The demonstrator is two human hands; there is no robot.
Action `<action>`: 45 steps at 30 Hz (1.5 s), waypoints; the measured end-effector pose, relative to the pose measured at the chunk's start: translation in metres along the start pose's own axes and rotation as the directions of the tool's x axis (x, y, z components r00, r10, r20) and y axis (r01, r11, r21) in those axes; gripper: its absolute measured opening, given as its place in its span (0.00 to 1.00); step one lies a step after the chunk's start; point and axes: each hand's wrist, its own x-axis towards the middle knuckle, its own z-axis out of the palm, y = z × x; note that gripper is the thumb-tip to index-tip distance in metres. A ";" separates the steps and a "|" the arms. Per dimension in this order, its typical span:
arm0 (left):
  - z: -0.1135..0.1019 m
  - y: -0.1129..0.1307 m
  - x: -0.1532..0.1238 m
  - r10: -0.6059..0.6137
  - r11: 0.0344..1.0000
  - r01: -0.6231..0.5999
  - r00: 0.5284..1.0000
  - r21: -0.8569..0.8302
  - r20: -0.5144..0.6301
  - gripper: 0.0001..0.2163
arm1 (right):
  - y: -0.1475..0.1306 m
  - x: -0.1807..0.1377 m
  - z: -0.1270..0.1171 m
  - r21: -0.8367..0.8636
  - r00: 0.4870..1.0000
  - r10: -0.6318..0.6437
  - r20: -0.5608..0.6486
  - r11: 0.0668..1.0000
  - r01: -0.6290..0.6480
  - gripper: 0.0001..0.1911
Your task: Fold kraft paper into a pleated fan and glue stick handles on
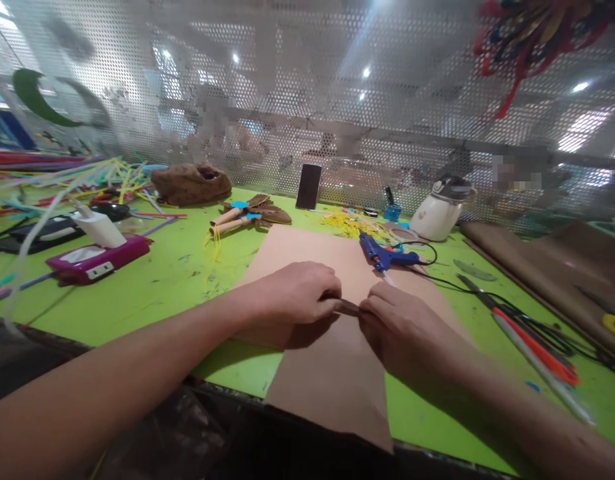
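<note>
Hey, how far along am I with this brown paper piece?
Done: one brown figure with blue bands lies at the back. In hand: left hand and right hand pinch a small brown strip over the brown paper sheet. Left: the sheet looks mostly whole, and the glue gun lies untouched.

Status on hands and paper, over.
Brown strip pinched between left hand and right hand. Held over paper sheet. Just beyond, glue gun, apart.
</note>
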 end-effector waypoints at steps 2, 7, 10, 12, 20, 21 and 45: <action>-0.001 -0.001 0.001 -0.077 0.995 0.076 0.997 -0.065 -0.015 0.17 | -0.006 0.002 0.000 -0.005 0.997 0.005 -0.073 1.000 -0.006 0.08; -0.003 -0.016 0.005 -0.081 0.961 0.091 0.996 -0.260 0.047 0.20 | -0.020 0.006 -0.007 -0.076 0.988 -0.064 -0.143 0.996 0.054 0.12; -0.006 -0.022 0.005 -0.046 0.937 0.089 0.990 -0.338 0.132 0.20 | -0.022 0.009 -0.015 -0.130 0.973 -0.171 -0.157 0.980 0.151 0.15; -0.009 -0.021 0.004 -0.023 0.921 0.088 0.985 -0.379 0.171 0.20 | -0.020 0.009 -0.021 -0.119 0.969 -0.204 -0.140 0.975 0.188 0.17; -0.006 -0.021 0.002 -0.025 0.858 0.146 0.970 -0.493 0.243 0.17 | -0.024 0.002 -0.015 -0.033 0.983 -0.078 -0.165 0.997 0.074 0.12; -0.005 -0.022 0.002 -0.027 0.851 0.153 0.968 -0.502 0.249 0.17 | -0.023 0.002 -0.013 -0.007 0.984 -0.057 -0.168 0.998 0.056 0.11; -0.005 0.002 -0.006 0.040 0.955 -0.036 0.999 -0.293 0.007 0.12 | -0.002 0.002 -0.033 0.585 0.940 0.339 -0.037 0.770 -0.255 0.10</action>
